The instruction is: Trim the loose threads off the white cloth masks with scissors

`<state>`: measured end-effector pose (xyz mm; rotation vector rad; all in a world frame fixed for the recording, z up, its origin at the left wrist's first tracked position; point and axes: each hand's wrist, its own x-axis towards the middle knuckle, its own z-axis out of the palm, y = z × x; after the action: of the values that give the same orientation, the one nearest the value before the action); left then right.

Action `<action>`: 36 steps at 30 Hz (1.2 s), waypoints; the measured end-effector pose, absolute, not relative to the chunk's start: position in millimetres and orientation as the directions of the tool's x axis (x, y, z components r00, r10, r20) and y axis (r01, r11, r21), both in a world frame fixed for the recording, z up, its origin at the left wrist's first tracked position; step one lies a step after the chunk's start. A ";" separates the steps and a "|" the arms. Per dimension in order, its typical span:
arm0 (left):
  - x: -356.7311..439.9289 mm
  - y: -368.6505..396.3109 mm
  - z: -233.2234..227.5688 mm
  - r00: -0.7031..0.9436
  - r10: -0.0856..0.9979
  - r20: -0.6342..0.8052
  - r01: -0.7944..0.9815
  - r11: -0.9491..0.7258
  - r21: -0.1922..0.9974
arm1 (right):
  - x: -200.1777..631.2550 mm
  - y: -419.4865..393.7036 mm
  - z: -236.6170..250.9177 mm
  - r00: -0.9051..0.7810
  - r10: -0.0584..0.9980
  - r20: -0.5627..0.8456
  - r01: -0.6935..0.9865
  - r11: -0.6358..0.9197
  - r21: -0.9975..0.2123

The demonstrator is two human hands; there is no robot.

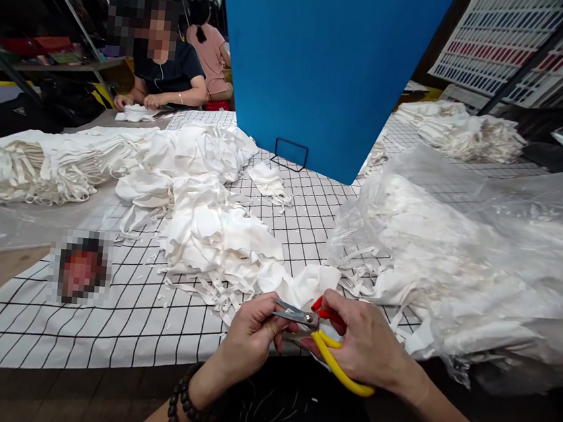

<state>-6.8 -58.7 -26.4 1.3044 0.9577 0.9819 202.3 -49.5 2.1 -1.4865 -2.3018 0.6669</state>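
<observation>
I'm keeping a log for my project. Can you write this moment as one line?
right hand: holds scissors | left hand: at blades | white cloth: piled on grid sheet | bag: right

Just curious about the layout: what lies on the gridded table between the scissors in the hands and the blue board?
In the head view, a heap of white cloth pieces and bare gridded cloth lie between the scissors and the blue board.

Scissor blades (291, 313) half hidden behind left fingers (270, 326)
</observation>
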 end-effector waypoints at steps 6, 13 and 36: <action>-7.1 -57.5 -28.1 0.317 0.948 -0.019 -0.059 0.040 0.997 | 201.4 -48.1 -4.7 -0.372 0.927 0.056 0.773 0.343 -0.534; -27.5 -9.1 -7.6 0.139 0.982 0.127 0.009 -0.130 0.991 | 234.0 -37.5 -15.3 -0.151 0.988 -0.010 0.507 0.069 -0.859; 108.4 38.8 -47.8 0.807 0.590 0.009 0.491 -0.680 0.545 | 313.3 -43.7 -52.8 0.466 0.882 0.067 0.443 -0.167 -0.880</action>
<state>108.4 38.8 -47.8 2.4582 0.7990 0.2494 313.3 -43.7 -52.8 -1.7885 -1.1273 0.5940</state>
